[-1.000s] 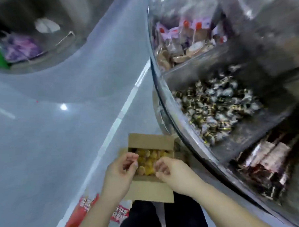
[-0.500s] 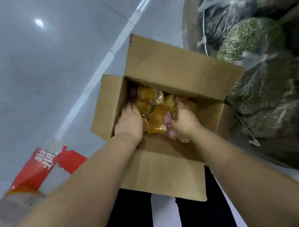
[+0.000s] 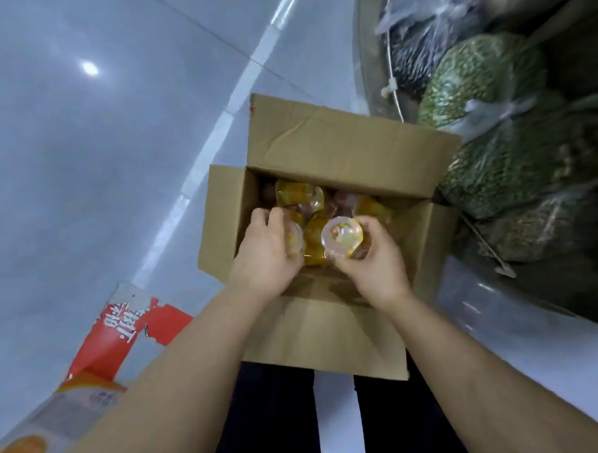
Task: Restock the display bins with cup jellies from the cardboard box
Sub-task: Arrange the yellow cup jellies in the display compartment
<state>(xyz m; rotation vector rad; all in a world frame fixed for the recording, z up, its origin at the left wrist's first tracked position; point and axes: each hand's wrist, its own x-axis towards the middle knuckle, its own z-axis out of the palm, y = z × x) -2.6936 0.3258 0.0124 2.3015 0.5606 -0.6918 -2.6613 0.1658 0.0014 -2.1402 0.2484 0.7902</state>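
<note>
Glossy grey floor [image 3: 82,167] all round, w/ a pale stripe [image 3: 218,127] running diagonally past the box. Bottom left lay a red-and-white printed carton [image 3: 124,333], torn at the edge, orange picture on its lower end. Off to the right, clear bags of green stuff [image 3: 483,78] were stacked tight against the box's right side, a dark bag [image 3: 416,43] above them, white tie hanging near the box's far corner. Dark trouser legs [image 3: 275,415] showed under the near flap.

Cardboard box [image 3: 338,149] sat open on the floor, all flaps out, far flap standing tall. Nothing blocked the opening except the hands themselves. Inside: cup jellies [image 3: 299,195], yellow and pinkish, heaped loose.

Left hand [image 3: 268,251] was down in the box's left half, fingers curled round a cup jelly in its grasp [image 3: 294,240], only the cup's edge visible past the palm. Right hand [image 3: 374,260] was just beside it, over the middle of the box, thumb and fingers pinching a clear pinkish cup [image 3: 342,237], round face turned up at the camera. The two held cups sat nearly touching; can't tell if they did.
</note>
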